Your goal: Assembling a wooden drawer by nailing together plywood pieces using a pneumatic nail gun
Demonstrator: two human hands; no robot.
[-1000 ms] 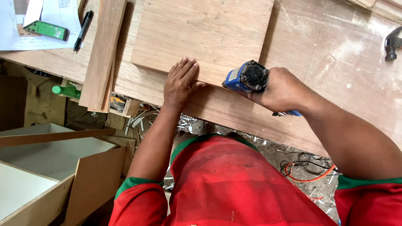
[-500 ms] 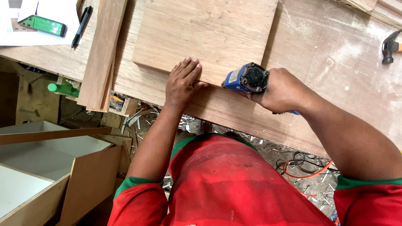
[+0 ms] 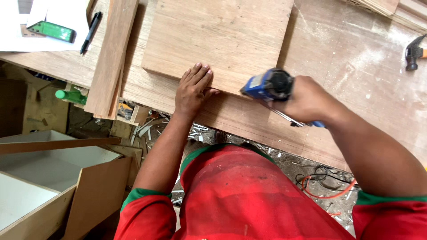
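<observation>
Panel (image 3: 213,40) lies centre-top of frame, long axis running L–R. Its near edge is pressed by L hand (image 3: 192,89), flat, fingers out, gripping nothing. Blue power tool (image 3: 269,84) is clenched in R hand (image 3: 309,103), just right, at that edge.

left hand (image 3: 192,89) lies flat, right hand (image 3: 307,102) clenched.

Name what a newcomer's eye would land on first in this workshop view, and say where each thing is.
First, the blue power tool gripped in the right hand at the plywood board's near edge. Beside it, the left hand lies flat on that edge. A hammer lies far right; a green phone sits on paper top left.
</observation>
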